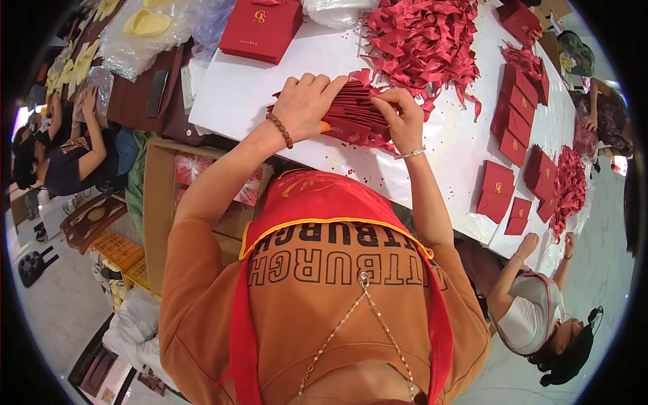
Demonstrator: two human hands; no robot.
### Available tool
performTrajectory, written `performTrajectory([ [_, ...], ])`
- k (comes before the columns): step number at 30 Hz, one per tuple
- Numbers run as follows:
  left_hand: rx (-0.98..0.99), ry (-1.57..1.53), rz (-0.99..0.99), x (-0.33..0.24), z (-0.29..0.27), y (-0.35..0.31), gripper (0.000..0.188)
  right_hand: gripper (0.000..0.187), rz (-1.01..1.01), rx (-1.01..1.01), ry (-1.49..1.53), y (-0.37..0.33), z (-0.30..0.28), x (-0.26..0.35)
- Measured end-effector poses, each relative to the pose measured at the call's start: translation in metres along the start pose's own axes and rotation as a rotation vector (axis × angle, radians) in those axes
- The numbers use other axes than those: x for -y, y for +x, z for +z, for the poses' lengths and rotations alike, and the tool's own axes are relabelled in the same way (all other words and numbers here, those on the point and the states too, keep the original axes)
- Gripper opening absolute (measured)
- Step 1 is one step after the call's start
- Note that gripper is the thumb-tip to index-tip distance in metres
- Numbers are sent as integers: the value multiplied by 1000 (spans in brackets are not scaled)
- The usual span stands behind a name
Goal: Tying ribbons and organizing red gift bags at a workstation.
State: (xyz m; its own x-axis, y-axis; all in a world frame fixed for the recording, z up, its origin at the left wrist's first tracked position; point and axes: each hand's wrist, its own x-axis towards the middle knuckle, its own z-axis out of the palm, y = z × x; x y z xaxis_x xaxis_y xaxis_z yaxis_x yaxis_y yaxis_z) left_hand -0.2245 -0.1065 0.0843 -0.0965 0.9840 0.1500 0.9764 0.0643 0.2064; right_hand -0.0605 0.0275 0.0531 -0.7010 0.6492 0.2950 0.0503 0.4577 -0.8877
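A thick stack of thin red card pieces [358, 111] stands fanned on its edge near the front of the white table; their exact kind is hard to make out. My left hand [304, 108], with a beaded bracelet, is wrapped over the stack's left end. A small orange thing [325, 126] shows by its thumb. My right hand [403, 120], wearing a thin bangle, has its thumb and forefinger pinched at the stack's right end. Just beyond lies a big heap of cut red ribbons [425, 50].
Red printed packets [262, 30] are piled at the far left of the white table [445, 148]; more red packets [516, 111] stand in rows to the right. An open cardboard box [158, 202] sits by my left elbow. People [540, 310] work at both sides.
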Motion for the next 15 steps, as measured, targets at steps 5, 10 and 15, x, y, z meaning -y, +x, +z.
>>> performTrajectory([
  [5,-13,-19,-1,0,0,1,80,12,152,-87,84,-8,-4,-29],
  [10,67,-27,-20,-2,-4,2,83,18,133,122,-684,-41,-33,-88],
  [15,73,-32,-28,-1,-3,-1,83,26,-10,-109,-263,-1,-28,-8],
])
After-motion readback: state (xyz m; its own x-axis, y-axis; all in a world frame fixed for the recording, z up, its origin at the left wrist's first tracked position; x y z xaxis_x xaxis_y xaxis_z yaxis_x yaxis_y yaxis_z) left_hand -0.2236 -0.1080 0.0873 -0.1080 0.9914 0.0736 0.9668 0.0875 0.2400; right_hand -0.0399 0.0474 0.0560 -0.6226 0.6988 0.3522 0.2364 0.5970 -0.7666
